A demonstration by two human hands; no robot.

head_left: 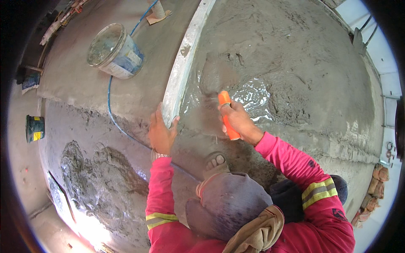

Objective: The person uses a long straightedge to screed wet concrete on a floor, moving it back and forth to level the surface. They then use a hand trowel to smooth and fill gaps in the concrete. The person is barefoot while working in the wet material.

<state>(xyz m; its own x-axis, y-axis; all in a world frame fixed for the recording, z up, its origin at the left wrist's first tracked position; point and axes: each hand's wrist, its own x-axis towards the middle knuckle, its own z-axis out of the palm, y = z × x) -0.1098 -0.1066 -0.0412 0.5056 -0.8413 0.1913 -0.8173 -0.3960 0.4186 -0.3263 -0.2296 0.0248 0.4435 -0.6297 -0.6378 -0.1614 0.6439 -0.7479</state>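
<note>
- From where I stand, the left hand [162,134] is at the near end of a long pale bar [182,63], thumb on one side and fingers along the other, so the end is pinched between them.
- That bar runs from this hand away to the top of the view, lying along the grey surface (there's a dark blotch partway up its face).
- The right hand [239,120] is wrapped around an orange handle [224,98], fingers curled in on it; I can't make out what the handle is fixed to.
- The handle is just right of the bar's near end, over wet mortar [295,63] that shines with water close by and looks rough farther out.
- Both arms wear pink sleeves [280,152] with pale reflective bands, and a wristband [160,155] circles the left wrist.
- A foot in a sandal [216,161] is below and between the hands.
- To the left of the bar is a white and blue bucket [122,59], grimy inside, with a blue hose [109,97] running past it.
- Lower left there's a lumpy, wet heap [107,173], and beyond it a dark bucket [35,128] with a yellow patch.
- Brownish bags [374,189] are piled at the far right.
</note>
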